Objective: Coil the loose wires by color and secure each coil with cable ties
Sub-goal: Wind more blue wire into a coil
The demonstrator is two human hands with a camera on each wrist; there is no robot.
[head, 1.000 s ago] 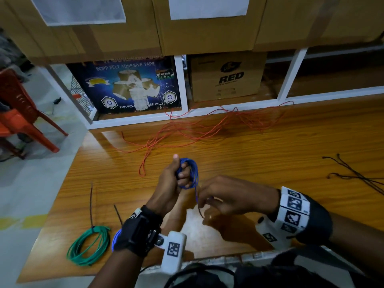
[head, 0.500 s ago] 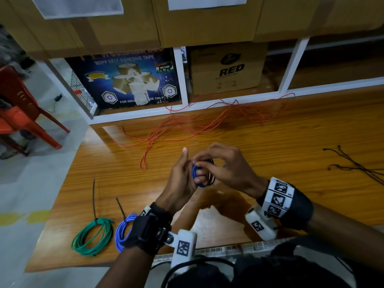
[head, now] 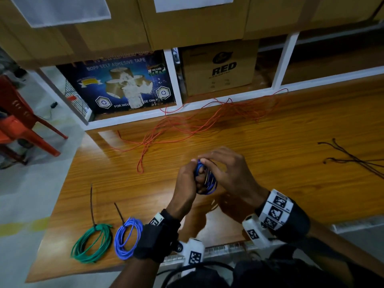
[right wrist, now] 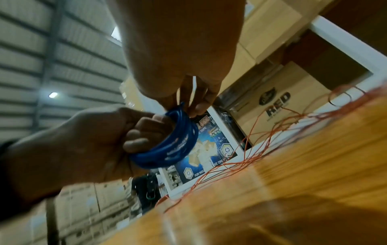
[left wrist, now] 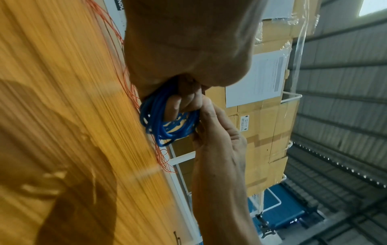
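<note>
A small dark blue wire coil (head: 208, 179) is wound around the fingers of my left hand (head: 187, 179), held above the wooden table (head: 270, 163). My right hand (head: 226, 171) pinches the coil's top. In the right wrist view the blue wire coil (right wrist: 178, 140) rings the left fingers (right wrist: 142, 132). In the left wrist view the blue wire coil (left wrist: 167, 121) sits between both hands. A loose orange wire (head: 197, 123) sprawls at the table's back. A tied green coil (head: 91, 244) and a tied light blue coil (head: 126, 238) lie at the front left.
Black cable ties (head: 353, 161) lie at the table's right. A white shelf frame (head: 176, 80) with cardboard boxes (head: 220, 67) stands behind the table. Red plastic chairs (head: 18, 121) stand on the floor to the left.
My right hand rose from below the coil to its top and now pinches it. The trailing blue wire end is no longer hanging. The head view shifted, revealing the light blue coil.
</note>
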